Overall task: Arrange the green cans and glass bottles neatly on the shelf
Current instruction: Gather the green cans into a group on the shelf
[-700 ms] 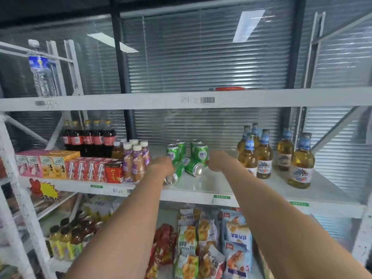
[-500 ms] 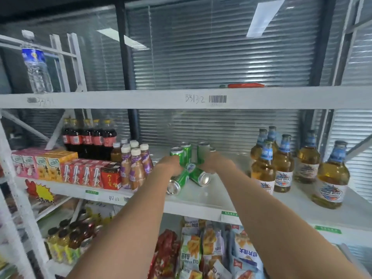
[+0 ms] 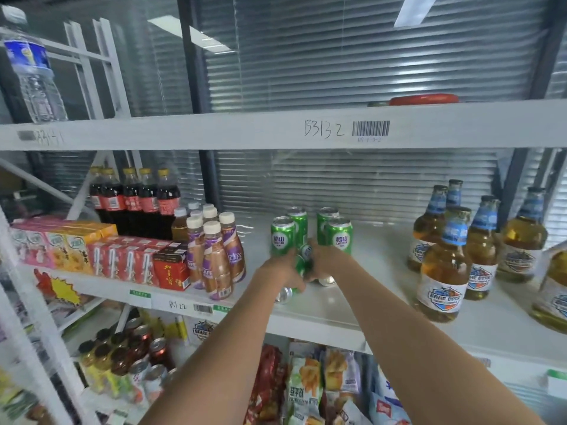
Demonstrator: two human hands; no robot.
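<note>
Several green cans (image 3: 339, 236) stand upright in two short rows at the middle of the white shelf (image 3: 352, 305). In front of them two more green cans lie on their sides. My left hand (image 3: 280, 269) is closed over the left lying can (image 3: 285, 294), whose silver end pokes out below my fingers. My right hand (image 3: 326, 260) is closed over the right lying can (image 3: 306, 251). Several glass bottles (image 3: 445, 271) of amber drink with blue neck labels stand loosely grouped on the right of the shelf.
Left of the cans stand purple-labelled café bottles (image 3: 214, 256), dark cola bottles (image 3: 135, 200) and drink cartons (image 3: 101, 256). A water bottle (image 3: 32, 69) stands on the upper shelf. Snack bags (image 3: 306, 388) and canned drinks (image 3: 132, 360) fill the shelf below.
Both hands have drawn together and closed over the two lying cans. The view has moved closer to the shelf and shifted left.
</note>
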